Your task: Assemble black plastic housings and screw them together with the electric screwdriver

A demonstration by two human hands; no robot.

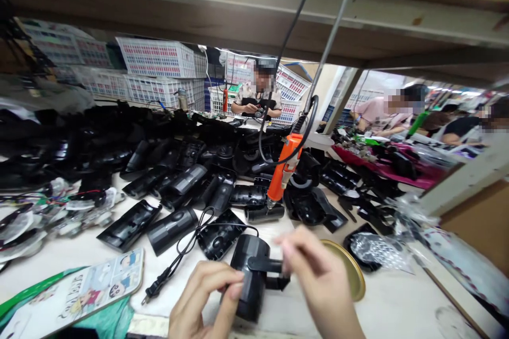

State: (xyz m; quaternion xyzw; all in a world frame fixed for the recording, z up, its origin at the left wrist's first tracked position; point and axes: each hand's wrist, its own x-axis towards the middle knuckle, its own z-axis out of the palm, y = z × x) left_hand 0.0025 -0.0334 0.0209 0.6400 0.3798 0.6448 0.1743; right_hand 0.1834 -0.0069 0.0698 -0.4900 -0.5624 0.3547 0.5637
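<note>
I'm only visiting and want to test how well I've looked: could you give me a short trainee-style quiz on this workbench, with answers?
1. What colour is the hanging tool's body?
a) white
b) orange
c) blue

2. True or false: the left hand is gripping the hanging tool.

3. Fill in: the round gold-rimmed object lies nearer the person's ____ hand.

Key:
1. b
2. False; it grips the black cylinder.
3. right

Bare left grip (204, 296); right grip (314, 267) blurred, apparently bare too.
</note>
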